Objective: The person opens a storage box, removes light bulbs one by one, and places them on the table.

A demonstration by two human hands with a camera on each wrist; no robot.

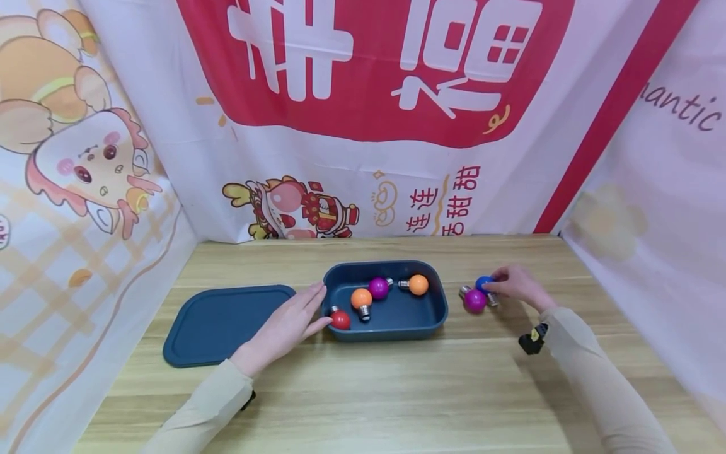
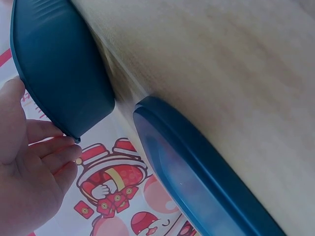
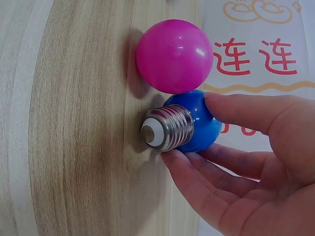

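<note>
My right hand (image 1: 518, 287) pinches a blue light bulb (image 3: 199, 123) between thumb and fingers, its silver screw base pointing toward the wrist camera. Right beside it lies a purple bulb (image 3: 174, 56) on the table. At the left end of a dark blue box (image 1: 397, 333), my left hand (image 1: 289, 321) rests its straight fingers on the rim. Inside the box are a red bulb (image 1: 340, 319), a purple bulb (image 1: 379, 288) and two orange bulbs, one near the middle (image 1: 361, 298) and one at the right (image 1: 418, 285).
A dark blue lid (image 1: 227, 321) lies flat on the wooden table (image 1: 397, 391), left of the box and partly behind the left hand. Printed cloth (image 1: 386, 189) hangs along the table's back edge and at both sides.
</note>
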